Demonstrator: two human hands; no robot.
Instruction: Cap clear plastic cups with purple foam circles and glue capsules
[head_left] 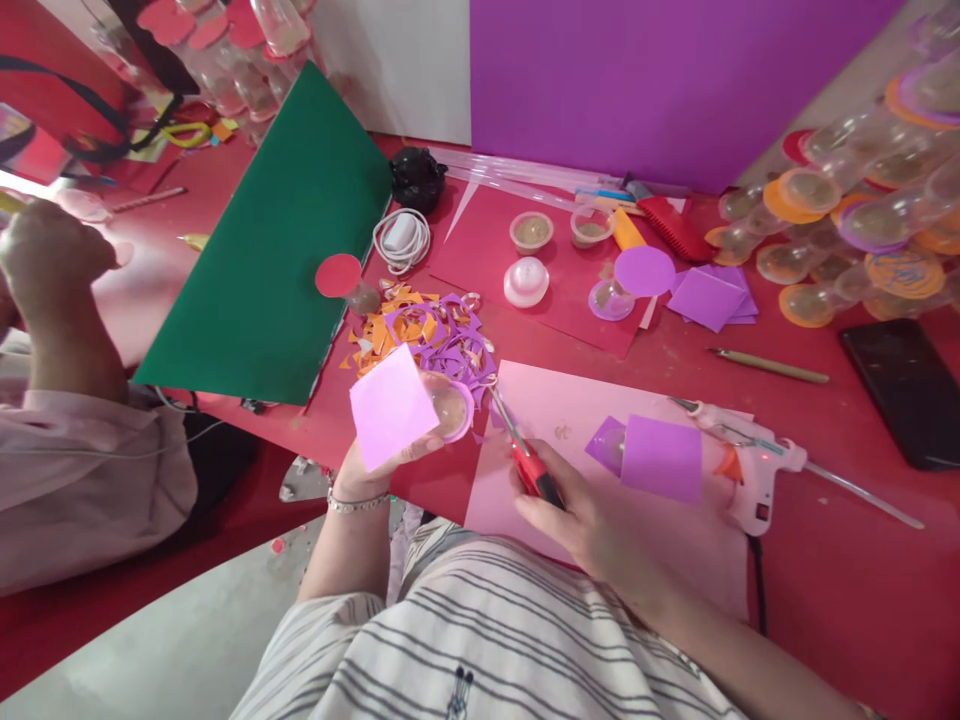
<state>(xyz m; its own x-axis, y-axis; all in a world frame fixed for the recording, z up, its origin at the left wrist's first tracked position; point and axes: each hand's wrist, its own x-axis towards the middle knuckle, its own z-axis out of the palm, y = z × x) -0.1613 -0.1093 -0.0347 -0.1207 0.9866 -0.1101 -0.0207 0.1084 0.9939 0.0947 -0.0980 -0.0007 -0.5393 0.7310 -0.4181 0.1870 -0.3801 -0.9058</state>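
Observation:
My left hand (367, 468) is closed around a small clear plastic cup (452, 411) with sandy-coloured contents and a purple rim. A light purple paper square (394, 408) covers one end of the cup and hides most of my fingers. To the right, my right hand (574, 512) grips scissors (529, 462) with red and black handles, their metal blades pointing up toward the cup without touching it. On the pink sheet (510, 500) beside my right hand lies another cup piece with purple paper squares (661, 458) on its ends.
Orange and purple paper scraps (427, 335) lie beyond my left hand. A green board (277, 260) stands at left, before another person's hand (56, 245). At right are a hot glue gun (750, 470), a phone (907, 390), a craft knife (772, 366) and stacked cups (862, 230).

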